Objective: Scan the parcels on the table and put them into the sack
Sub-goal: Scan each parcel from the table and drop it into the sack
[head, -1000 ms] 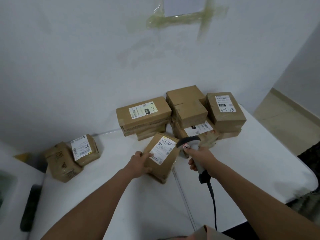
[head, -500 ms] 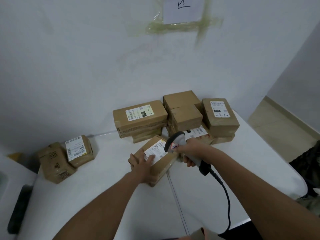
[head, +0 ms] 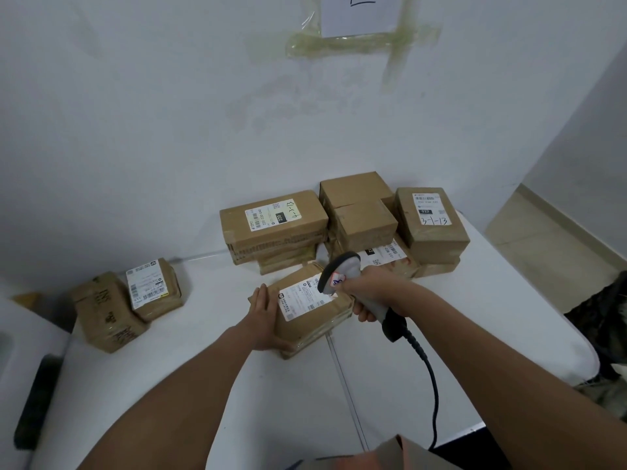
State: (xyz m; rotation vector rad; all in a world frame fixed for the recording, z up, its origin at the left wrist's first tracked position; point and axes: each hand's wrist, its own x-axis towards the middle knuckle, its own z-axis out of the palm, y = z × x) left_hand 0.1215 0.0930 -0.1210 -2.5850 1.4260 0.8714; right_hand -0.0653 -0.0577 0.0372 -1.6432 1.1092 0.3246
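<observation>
Centre frame: your right hand (head: 368, 288) fingers wrap the scanner (head: 339, 273); left hand (head: 266, 317), fingers together, steadies the parcel (head: 305, 310). Risk: head crowds label, misread likely.

White table (head: 441, 351) running up against the wall. Parcel stack (head: 359, 225) sitting at the far edge, right of middle. Labelled parcel (head: 308, 308) lying near the middle, just in front of the stack. Two brown parcels (head: 125, 307) resting touching near the far left corner. Scanner cable (head: 431, 378) trailing toward the near edge.
</observation>
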